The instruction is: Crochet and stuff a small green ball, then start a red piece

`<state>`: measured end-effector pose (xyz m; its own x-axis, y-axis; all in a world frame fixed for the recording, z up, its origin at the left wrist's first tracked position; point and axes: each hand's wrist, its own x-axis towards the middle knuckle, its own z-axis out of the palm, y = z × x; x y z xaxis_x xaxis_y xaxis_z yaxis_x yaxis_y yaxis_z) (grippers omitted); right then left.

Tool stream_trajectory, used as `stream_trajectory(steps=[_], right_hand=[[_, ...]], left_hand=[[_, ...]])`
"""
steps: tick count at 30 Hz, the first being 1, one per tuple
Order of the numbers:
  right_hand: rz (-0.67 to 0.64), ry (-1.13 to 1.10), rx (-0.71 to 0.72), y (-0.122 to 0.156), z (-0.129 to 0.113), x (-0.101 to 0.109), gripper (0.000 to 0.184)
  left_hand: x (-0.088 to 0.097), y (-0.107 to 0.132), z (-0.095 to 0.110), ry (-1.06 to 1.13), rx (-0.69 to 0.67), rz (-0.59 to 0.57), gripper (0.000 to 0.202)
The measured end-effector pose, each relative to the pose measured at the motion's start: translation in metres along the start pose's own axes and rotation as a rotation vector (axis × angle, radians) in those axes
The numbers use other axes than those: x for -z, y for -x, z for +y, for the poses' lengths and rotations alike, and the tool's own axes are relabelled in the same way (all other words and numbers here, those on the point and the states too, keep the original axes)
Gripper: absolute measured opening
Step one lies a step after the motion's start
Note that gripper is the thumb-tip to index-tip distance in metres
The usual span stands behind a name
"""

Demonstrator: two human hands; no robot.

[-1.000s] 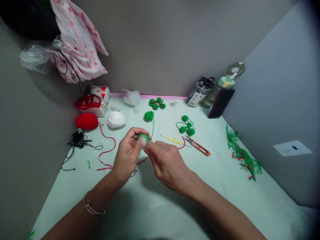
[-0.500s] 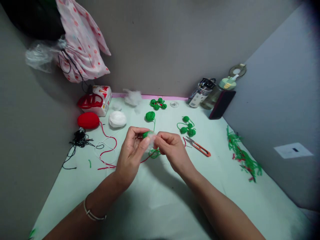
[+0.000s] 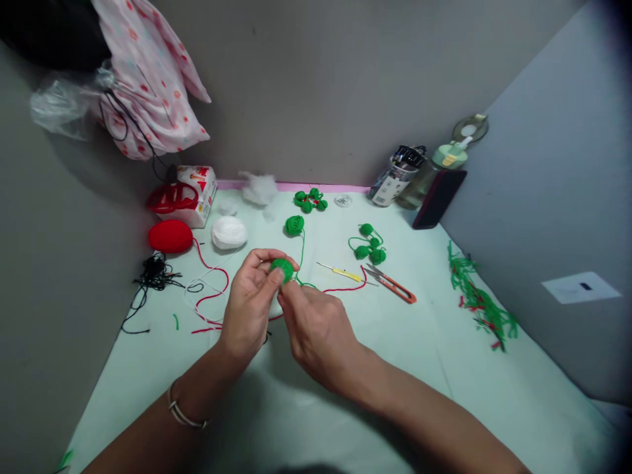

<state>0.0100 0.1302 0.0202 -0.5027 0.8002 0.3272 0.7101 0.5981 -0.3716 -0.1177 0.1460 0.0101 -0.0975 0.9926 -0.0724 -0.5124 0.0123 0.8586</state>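
My left hand is closed around a small green crocheted ball, held a little above the pale green table. My right hand is right beside it, its fingers pinched against the lower side of the same ball. A green yarn tail runs from the ball toward another green ball farther back. A yellow-handled crochet hook and orange thread snips lie just right of my hands.
Red yarn ball, white yarn ball, black thread tangle and a box lie at left. Green crocheted clusters and stuffing sit behind. Bottles, a cup and a phone stand at back right; green yarn scraps lie right.
The white stuffing seen at the ball earlier is no longer visible. My right hand has come back from the right to pinch the ball's underside; the crochet hook is uncovered again.
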Motion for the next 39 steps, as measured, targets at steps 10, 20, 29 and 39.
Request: stream_trajectory(steps=[10, 20, 29, 39], right_hand=[[0.244, -0.414, 0.151, -0.014, 0.013, 0.036, 0.027], [0.033, -0.424, -0.121, -0.018, 0.025, 0.029, 0.006], [0.007, -0.622, -0.358, -0.018, 0.024, 0.023, 0.037], [-0.029, -0.356, -0.090, -0.014, 0.018, 0.038, 0.018]], left_hand=[[0.006, -0.010, 0.006, 0.033, 0.113, 0.020, 0.025], [0.000, -0.003, 0.010, 0.008, -0.041, 0.052, 0.020], [-0.003, 0.002, 0.008, -0.029, -0.077, -0.065, 0.019], [0.002, -0.003, 0.005, -0.040, -0.084, -0.088, 0.025]])
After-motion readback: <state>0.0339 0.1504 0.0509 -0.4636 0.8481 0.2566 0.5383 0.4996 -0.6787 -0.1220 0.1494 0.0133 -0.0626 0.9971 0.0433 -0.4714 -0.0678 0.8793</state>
